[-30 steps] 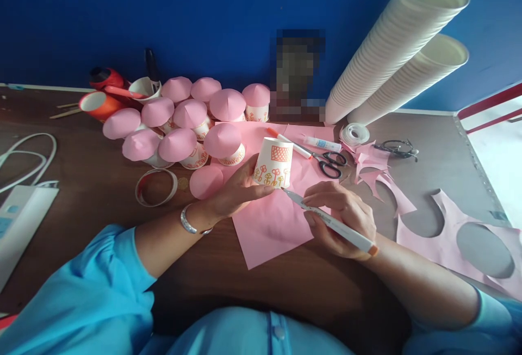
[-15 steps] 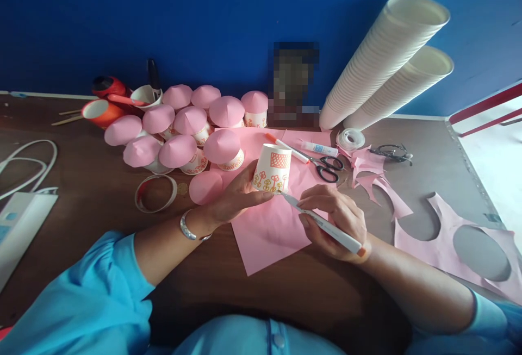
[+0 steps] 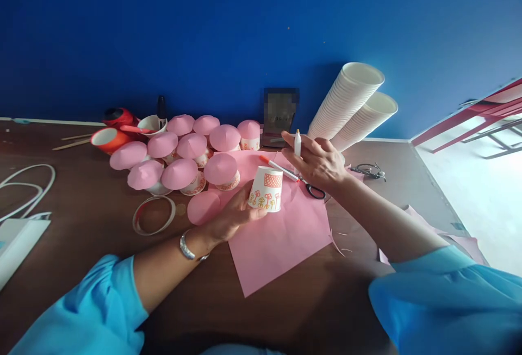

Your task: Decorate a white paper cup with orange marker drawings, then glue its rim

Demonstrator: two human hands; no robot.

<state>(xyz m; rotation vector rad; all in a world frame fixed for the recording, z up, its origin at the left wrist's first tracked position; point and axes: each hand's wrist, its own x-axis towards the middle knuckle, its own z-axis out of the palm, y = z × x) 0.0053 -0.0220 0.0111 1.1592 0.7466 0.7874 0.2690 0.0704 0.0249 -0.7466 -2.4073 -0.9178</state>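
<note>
My left hand (image 3: 234,212) is closed around an upturned white paper cup (image 3: 265,189), with an orange checkered patch and flowers drawn on it. Raised beyond the cup, my right hand (image 3: 316,162) pinches a white marker (image 3: 297,144) with its brownish tip pointing up. Below that hand, a marker with an orange end (image 3: 267,160) and black-handled scissors (image 3: 315,191) rest on pink paper (image 3: 277,246). Several drawn-on cups topped with pink paper cones (image 3: 179,173) stand close together on the left. A loose pink cone (image 3: 203,208) lies beside my left hand.
Two tall stacks of paper cups (image 3: 346,99) lean by the blue wall. A roll of tape (image 3: 154,215) and a white power strip (image 3: 22,243) lie left. Glasses (image 3: 369,171) and pink paper scraps (image 3: 468,246) are on the right. An orange cup (image 3: 110,140) stands back left.
My right hand has lifted the marker off the cup and moved forward and up, turning its tip upward. My left hand keeps hold of the cup. The view has tilted up.
</note>
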